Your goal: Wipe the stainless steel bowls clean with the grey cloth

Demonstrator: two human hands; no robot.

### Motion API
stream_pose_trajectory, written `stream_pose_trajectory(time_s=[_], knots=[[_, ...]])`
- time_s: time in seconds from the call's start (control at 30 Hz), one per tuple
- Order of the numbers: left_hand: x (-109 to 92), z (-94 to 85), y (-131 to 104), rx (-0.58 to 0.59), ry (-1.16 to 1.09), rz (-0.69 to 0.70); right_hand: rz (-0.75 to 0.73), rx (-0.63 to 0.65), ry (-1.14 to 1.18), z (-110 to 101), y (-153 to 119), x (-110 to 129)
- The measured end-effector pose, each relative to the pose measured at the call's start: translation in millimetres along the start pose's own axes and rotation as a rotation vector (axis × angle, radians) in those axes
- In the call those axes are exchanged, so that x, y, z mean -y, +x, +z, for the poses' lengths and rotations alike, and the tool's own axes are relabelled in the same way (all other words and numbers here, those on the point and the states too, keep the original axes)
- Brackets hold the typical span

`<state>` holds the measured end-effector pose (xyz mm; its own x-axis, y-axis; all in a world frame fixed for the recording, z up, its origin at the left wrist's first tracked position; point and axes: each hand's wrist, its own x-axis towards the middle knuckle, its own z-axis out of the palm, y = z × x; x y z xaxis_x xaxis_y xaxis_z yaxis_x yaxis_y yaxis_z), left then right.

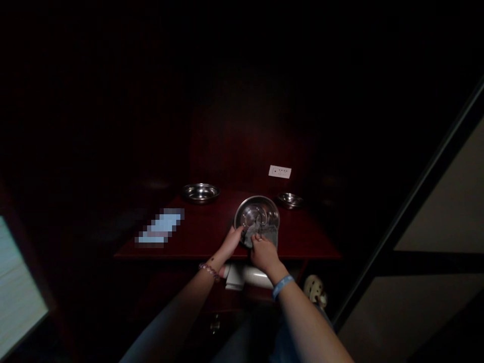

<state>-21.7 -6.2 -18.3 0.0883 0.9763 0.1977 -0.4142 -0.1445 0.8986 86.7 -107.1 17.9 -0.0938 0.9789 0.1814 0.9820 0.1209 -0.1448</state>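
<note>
A round stainless steel plate is held tilted above the front of the dark red shelf, its inner side facing me. My left hand grips the lower left rim, thumb over the edge. In my right hand is a grey cloth, pressed against the lower part of the plate's inside. The cloth hangs partly over the right rim. Behind on the left stands a steel dish. Smaller steel bowls, perhaps stacked, are at the back right.
A blurred-out bright rectangle lies on the shelf's left. A white socket plate is on the back wall. Below the shelf are a white roll-like object and a cream-coloured, holed shoe. Dark walls enclose both sides.
</note>
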Motion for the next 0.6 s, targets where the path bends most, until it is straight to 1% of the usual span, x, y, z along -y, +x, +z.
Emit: stream_pose_trajectory(time_s=[0.1, 0.17, 0.27, 0.33, 0.37, 0.43, 0.53, 0.6], knots=[[4.0, -1.9, 2.9, -0.037, -0.016, -0.026, -0.030, -0.002, 0.126, 2.6, 2.3, 0.2], [4.5, -2.6, 4.0, -0.036, -0.054, -0.048, -0.013, 0.015, 0.270, 1.5, 5.9, -0.2], [1.3, -2.4, 3.9, -0.031, -0.133, -0.091, -0.015, 0.067, 0.591, -3.1, 12.6, -0.1], [-1.7, -1.7, 3.4, -0.035, -0.173, -0.111, -0.013, 0.070, 0.821, -6.5, 15.8, 0.9], [-2.8, -1.4, 3.3, -0.036, -0.184, -0.119, 0.015, 0.063, 0.929, -8.0, 16.6, 1.8], [-3.7, -0.9, 3.4, -0.032, -0.188, -0.129, 0.127, 0.062, 1.132, -10.6, 16.8, 4.0], [-2.3, -0.9, 4.2, -0.012, -0.185, -0.133, 0.321, 0.125, 1.387, -14.4, 15.7, 6.8], [-0.9, -1.2, 4.7, 0.009, -0.197, -0.131, 0.384, 0.157, 1.498, -16.5, 16.0, 7.3]])
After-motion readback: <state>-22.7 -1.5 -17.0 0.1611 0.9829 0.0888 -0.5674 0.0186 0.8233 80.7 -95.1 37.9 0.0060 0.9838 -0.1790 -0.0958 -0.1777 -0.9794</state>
